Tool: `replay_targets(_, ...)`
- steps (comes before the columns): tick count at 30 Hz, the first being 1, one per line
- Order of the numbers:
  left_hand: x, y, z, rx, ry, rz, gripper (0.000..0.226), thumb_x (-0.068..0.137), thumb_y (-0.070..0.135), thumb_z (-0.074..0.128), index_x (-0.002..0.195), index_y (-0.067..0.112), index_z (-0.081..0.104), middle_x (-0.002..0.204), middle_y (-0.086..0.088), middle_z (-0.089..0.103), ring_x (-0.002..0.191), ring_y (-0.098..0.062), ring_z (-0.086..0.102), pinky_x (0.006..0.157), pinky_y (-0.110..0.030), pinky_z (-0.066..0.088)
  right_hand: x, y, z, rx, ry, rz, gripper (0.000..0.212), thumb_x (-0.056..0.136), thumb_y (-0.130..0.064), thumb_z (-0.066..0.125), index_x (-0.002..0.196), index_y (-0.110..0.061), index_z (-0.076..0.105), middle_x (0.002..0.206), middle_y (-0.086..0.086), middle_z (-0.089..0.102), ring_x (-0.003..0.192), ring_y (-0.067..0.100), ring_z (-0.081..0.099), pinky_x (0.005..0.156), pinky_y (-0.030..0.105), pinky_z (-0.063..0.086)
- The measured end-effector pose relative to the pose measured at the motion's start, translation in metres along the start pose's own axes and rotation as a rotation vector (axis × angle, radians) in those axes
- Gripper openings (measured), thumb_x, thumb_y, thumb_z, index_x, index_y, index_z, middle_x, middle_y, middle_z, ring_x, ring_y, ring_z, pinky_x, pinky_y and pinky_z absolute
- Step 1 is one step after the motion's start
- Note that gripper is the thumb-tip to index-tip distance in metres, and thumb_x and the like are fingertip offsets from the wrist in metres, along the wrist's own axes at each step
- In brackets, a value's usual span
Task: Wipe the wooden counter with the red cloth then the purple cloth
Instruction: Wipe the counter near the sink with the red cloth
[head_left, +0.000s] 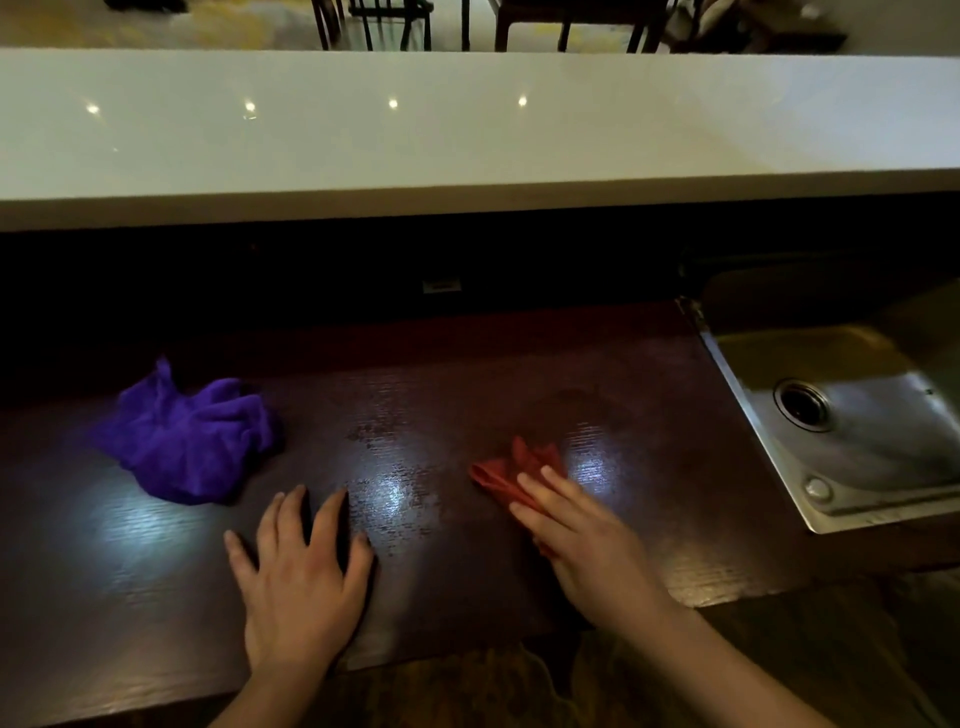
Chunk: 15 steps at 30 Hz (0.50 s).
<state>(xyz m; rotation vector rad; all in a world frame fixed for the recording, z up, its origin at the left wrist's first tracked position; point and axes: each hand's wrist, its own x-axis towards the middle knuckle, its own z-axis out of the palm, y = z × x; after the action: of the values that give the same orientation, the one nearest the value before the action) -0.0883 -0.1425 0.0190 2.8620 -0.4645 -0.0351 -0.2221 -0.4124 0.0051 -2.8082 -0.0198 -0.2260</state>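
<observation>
Nearest the camera, the left hand (298, 582) lay flat and open, fingers spread, palm down on the dark brown wooden counter (415, 415) at lower centre of the frame. The right hand (582, 540), at lower right of centre, was also open and flat, pressing down on the small crumpled red cloth (511, 470); the cloth's far end showed beyond the fingertips and the rest was hidden beneath the palm. The crumpled purple terry cloth (189, 441) lay loose on the counter at centre left, apart from both hands.

The counter surface was glossy, with grain visible and three pale light reflections across it. A raised white glossy ledge (467, 130) ran across the upper frame, bearing four small ceiling-light reflections. Beyond it, at the top edge, dark chair legs (374, 26) stood on a pale floor.

The rectangular stainless steel sink (852, 415) was set into the counter at centre right, its round drain (802, 404) visible; the basin held nothing visible. Its right side was cut off by the frame. The recess below the ledge was too dark to make out.
</observation>
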Motion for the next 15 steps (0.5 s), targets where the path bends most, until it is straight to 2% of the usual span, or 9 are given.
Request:
replay_targets(1,0.000,0.000,0.000,0.000,-0.001,0.001,0.062,0.082,0.050,0.036,0.130,0.018,0.057,0.141,-0.020,0.048,0.136,-0.037,0.037,0.111,-0.071,0.016,-0.009,0.012,-0.005,-0.008,0.003,-0.002,0.065,0.076,-0.004,0.063,0.136,-0.027,0.053,0.153,-0.005,0.039,0.145,0.021,0.029,0.115,0.041,0.030)
replay_targets(3,0.001,0.000,0.000,-0.002,-0.005,-0.001,0.061,0.083,0.049,0.036,0.130,0.016,0.057,0.141,-0.020,0.048,0.136,-0.037,0.037,0.110,-0.071,0.016,-0.013,0.036,-0.019,0.016,0.071,0.208,0.066,0.075,0.003,0.063,0.134,-0.026,0.056,0.151,-0.005,0.041,0.143,0.021,0.031,0.112,0.043,0.036)
replay_targets(5,0.001,0.001,-0.001,-0.001,-0.013,-0.009,0.061,0.083,0.049,0.037,0.130,0.016,0.056,0.141,-0.019,0.048,0.137,-0.036,0.037,0.111,-0.071,0.015,0.004,0.051,-0.029,0.048,0.192,0.477,0.054,0.081,0.003,0.065,0.128,-0.022,0.061,0.146,-0.003,0.047,0.140,0.024,0.037,0.111,0.043,0.038)
replay_targets(7,0.000,0.002,-0.001,0.000,-0.016,-0.010,0.061,0.083,0.049,0.036,0.130,0.016,0.056,0.142,-0.018,0.047,0.137,-0.035,0.036,0.111,-0.071,0.015,0.032,0.042,-0.029,0.066,0.251,0.591,0.045,0.085,-0.001,0.063,0.127,-0.019,0.063,0.145,-0.001,0.049,0.140,0.026,0.037,0.113,0.041,0.034)
replay_targets(9,0.000,0.001,-0.001,-0.001,-0.015,-0.008,0.062,0.083,0.050,0.035,0.130,0.016,0.056,0.142,-0.018,0.047,0.137,-0.035,0.036,0.111,-0.071,0.015,0.048,0.021,-0.019,0.077,0.211,0.484,0.047,0.083,0.000,0.064,0.127,-0.018,0.063,0.145,0.000,0.049,0.140,0.026,0.037,0.114,0.040,0.033)
replay_targets(11,0.001,-0.001,0.000,-0.006,-0.011,-0.009,0.062,0.083,0.050,0.035,0.130,0.016,0.056,0.142,-0.017,0.047,0.137,-0.034,0.036,0.111,-0.071,0.015,0.038,0.003,-0.006,0.051,0.094,0.210,0.053,0.079,0.001,0.064,0.127,-0.020,0.063,0.146,0.000,0.048,0.140,0.026,0.037,0.114,0.040,0.033)
replay_targets(13,0.001,-0.001,0.002,-0.009,-0.003,-0.010,0.061,0.083,0.050,0.036,0.130,0.016,0.056,0.142,-0.017,0.047,0.137,-0.034,0.036,0.111,-0.071,0.015,0.010,0.007,-0.003,0.015,0.001,0.007,0.058,0.076,-0.002,0.055,0.131,-0.023,0.059,0.150,-0.002,0.044,0.142,0.024,0.034,0.115,0.040,0.030)
replay_targets(14,0.001,-0.002,0.003,-0.009,0.002,-0.009,0.060,0.083,0.050,0.036,0.129,0.016,0.057,0.141,-0.017,0.048,0.137,-0.034,0.036,0.111,-0.071,0.015,-0.001,0.019,-0.007,-0.002,0.008,-0.007,0.061,0.075,-0.004,0.049,0.132,-0.023,0.058,0.151,-0.002,0.042,0.143,0.023,0.033,0.114,0.041,0.031)
replay_targets(15,0.001,-0.002,0.003,-0.010,0.005,-0.008,0.060,0.083,0.049,0.037,0.128,0.016,0.057,0.141,-0.017,0.048,0.137,-0.034,0.036,0.111,-0.071,0.016,-0.007,0.033,-0.013,-0.007,0.040,0.055,0.062,0.075,-0.005,0.045,0.132,-0.023,0.058,0.151,-0.001,0.042,0.143,0.024,0.033,0.114,0.043,0.033)
